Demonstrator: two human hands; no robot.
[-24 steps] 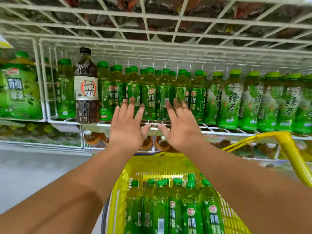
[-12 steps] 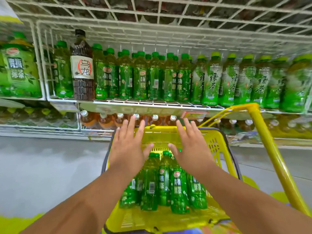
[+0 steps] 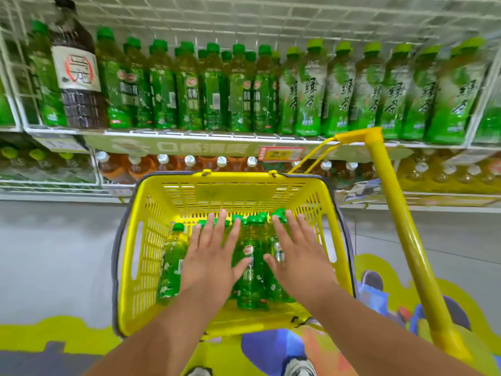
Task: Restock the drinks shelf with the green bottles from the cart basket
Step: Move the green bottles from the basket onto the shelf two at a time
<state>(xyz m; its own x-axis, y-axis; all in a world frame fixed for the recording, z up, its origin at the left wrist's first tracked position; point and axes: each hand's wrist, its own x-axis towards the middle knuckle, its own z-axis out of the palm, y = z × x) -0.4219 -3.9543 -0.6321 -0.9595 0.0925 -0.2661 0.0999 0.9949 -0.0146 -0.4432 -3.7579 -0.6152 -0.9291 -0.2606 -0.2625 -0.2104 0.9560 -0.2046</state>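
Note:
Several green bottles (image 3: 252, 267) stand upright in the yellow cart basket (image 3: 141, 240). My left hand (image 3: 210, 257) hovers over the bottles at the basket's middle, fingers spread, holding nothing. My right hand (image 3: 296, 256) is beside it over the right-hand bottles, also spread and empty. One bottle (image 3: 173, 264) stands apart at the left of the group. Above and beyond, the white wire drinks shelf (image 3: 189, 132) carries a full row of green bottles (image 3: 214, 90).
The cart's yellow handle pole (image 3: 406, 234) rises at the right. A large dark tea bottle (image 3: 77, 71) stands at the shelf's left. A lower shelf holds amber bottles with white caps (image 3: 189, 164). Grey floor with coloured graphics lies around the cart.
Both hands have come down from the shelf front to just above the bottles in the basket. The view has tilted downward with them.

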